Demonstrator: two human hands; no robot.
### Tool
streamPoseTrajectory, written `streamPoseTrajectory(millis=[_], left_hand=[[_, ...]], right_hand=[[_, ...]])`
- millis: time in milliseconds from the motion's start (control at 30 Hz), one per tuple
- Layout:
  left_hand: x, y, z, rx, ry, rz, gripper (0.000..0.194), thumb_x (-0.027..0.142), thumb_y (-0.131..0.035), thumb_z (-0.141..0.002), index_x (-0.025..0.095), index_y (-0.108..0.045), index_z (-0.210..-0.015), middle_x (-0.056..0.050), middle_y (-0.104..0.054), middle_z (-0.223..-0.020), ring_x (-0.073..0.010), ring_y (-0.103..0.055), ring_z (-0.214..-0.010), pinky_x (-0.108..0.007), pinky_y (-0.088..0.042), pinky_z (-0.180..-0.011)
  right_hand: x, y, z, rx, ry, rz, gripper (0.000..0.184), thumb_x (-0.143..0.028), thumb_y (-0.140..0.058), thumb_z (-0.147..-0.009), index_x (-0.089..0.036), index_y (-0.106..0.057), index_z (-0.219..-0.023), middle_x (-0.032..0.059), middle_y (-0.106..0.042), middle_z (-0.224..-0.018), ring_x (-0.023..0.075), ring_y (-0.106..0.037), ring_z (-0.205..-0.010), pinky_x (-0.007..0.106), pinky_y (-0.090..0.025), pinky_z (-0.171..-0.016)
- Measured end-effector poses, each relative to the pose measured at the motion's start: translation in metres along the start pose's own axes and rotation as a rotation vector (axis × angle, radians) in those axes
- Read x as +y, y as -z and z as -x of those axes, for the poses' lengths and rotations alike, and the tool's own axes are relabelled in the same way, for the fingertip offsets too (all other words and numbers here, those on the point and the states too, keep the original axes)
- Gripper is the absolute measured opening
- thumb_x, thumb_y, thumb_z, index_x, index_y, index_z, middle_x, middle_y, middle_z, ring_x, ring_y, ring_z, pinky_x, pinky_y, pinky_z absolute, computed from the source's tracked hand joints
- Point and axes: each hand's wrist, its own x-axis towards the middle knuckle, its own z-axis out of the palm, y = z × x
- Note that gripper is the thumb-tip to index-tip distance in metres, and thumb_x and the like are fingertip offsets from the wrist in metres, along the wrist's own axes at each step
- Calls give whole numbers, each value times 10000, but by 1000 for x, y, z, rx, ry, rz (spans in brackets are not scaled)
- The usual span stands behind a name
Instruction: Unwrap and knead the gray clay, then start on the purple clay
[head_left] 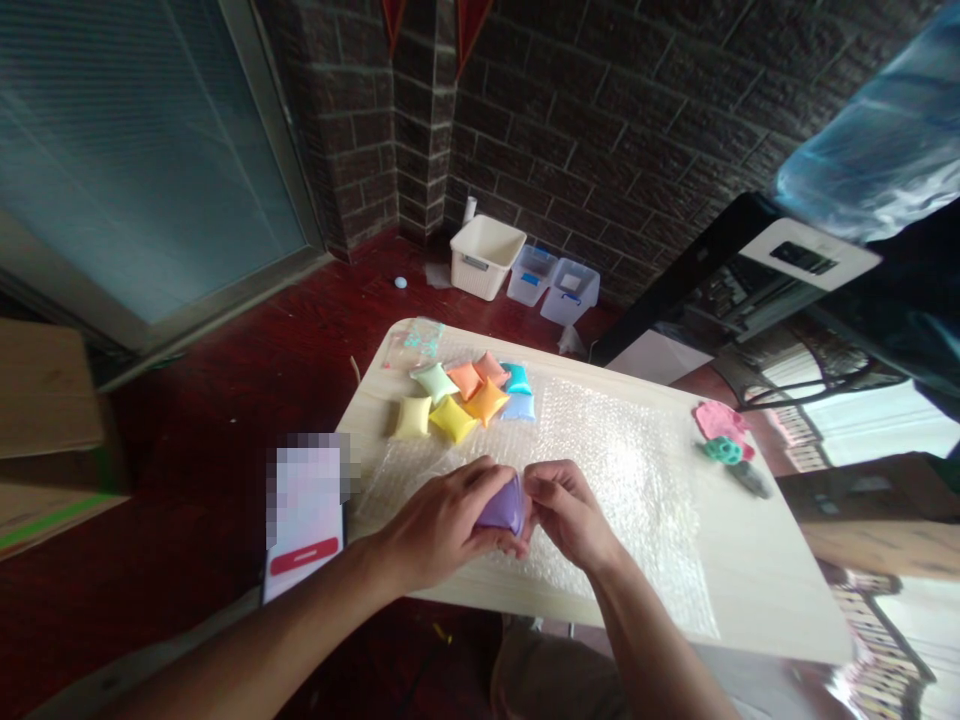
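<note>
A purple clay packet (499,507) is held over the front of the table. My left hand (457,510) is wrapped round it from the left, thumb below and fingers above. My right hand (562,505) pinches at the packet's right edge; its fingertips are curled together there, and what exactly sits between them is too small to tell. Just beyond, several small pillow-shaped packets lie together, among them a yellow packet (453,420), an orange packet (487,400), a pale green packet (435,381) and a blue packet (516,377).
Bubble wrap (622,450) covers much of the table (787,590). Pink clay (720,422) and a green piece (723,450) lie at the right end. A phone (307,520) stands by the left edge. A white bin (487,257) and clear boxes (570,290) are on the floor beyond.
</note>
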Motion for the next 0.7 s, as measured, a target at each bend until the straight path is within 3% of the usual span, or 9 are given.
streamPoseTrajectory(millis=[333, 700], left_hand=[[0, 0, 0, 16, -7, -4, 502, 618, -651, -968, 206, -583, -1247, -93, -684, -1117, -283, -710, -1019, -398, -587, -858], [0, 11, -3, -18, 37, -111, 423, 515, -789, -907, 205, -627, -1145, -61, -702, -1042, -268, -720, -935, -372, -581, -791]], right_hand=[[-1, 0, -1, 3, 3, 11, 367, -400, -783, -865, -149, -691, -613, 61, -715, -523, 180, -686, -419, 244, -553, -428], [-14, -4, 5, 69, 3, 301, 312, -388, -818, -848, -151, -688, -692, 50, -731, -573, 165, -704, -488, 245, -582, -477]])
